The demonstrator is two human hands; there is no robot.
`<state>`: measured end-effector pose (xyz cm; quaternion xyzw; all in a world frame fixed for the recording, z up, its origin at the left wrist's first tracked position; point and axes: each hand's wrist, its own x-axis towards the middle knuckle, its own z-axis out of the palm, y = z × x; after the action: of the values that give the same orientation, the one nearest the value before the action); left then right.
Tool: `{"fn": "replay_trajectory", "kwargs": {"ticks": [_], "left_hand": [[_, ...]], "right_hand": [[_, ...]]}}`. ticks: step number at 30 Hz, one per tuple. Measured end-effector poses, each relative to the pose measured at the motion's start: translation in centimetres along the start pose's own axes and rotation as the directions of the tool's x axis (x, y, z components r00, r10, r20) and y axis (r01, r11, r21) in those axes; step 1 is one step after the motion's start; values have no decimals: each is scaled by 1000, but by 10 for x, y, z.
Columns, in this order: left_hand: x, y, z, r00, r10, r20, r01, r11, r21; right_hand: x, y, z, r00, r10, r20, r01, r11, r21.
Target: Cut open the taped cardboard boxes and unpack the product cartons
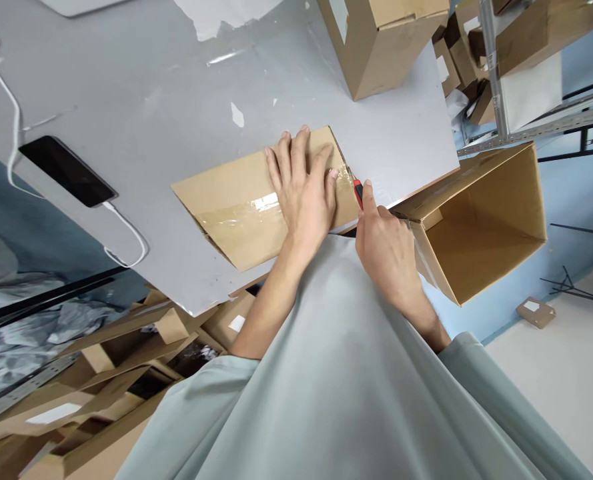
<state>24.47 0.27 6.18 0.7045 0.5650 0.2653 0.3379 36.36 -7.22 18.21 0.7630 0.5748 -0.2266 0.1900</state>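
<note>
A flat piece of cardboard (236, 193) with clear tape along it lies on the grey table near its front edge. My left hand (303, 190) rests flat on its right part, fingers spread and pointing away from me. At the cardboard's right edge, my right hand (386, 247) is closed around a red and black cutter (359, 192), with the index finger stretched along it. The cutter's tip meets the taped right edge. Most of the handle is hidden inside the hand.
On the grey table (151, 100) are a phone (69, 170) with a white cable at the left and a tall carton (386, 53) at the back right. An open box (481, 227) stands right of my right hand. More cartons (126, 373) lie below left.
</note>
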Motion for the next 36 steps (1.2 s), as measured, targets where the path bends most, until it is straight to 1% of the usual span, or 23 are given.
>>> {"fn": "replay_trajectory", "kwargs": {"ticks": [5, 10, 14, 16, 19, 23, 26, 28, 32, 34, 36], "left_hand": [[0, 3, -5, 1000, -20, 14, 21, 998, -51], [1, -1, -2, 1000, -2, 16, 1, 1000, 28], [0, -2, -2, 1000, 6, 5, -6, 1000, 30], [0, -3, -2, 1000, 1, 15, -2, 998, 62], [1, -5, -1, 999, -9, 33, 5, 995, 98], [1, -6, 1, 999, -15, 35, 12, 994, 106], [2, -4, 1, 999, -20, 28, 17, 992, 124], [3, -2, -1, 999, -19, 30, 15, 990, 140], [7, -2, 0, 999, -44, 30, 41, 996, 84], [8, -2, 1, 999, -36, 17, 35, 997, 62], [8, -1, 1, 1000, -24, 4, 24, 997, 74]], "right_hand": [[5, 3, -11, 999, -45, 1, 45, 998, 41], [3, 14, -19, 998, -62, 15, 61, 995, 74], [2, 20, -22, 996, -79, 33, 75, 991, 110], [3, 21, -23, 995, -92, 41, 87, 989, 118], [4, 23, -26, 993, -102, 53, 96, 989, 112], [3, 24, -30, 992, -110, 60, 105, 991, 86], [7, 19, -29, 993, -108, 56, 106, 993, 54], [15, 12, -27, 993, -108, 37, 107, 994, 35], [33, -5, -24, 994, -106, 0, 106, 994, 13], [34, -8, -27, 993, -113, 15, 113, 994, 6], [26, -6, -31, 992, -117, 45, 117, 993, -8]]}}
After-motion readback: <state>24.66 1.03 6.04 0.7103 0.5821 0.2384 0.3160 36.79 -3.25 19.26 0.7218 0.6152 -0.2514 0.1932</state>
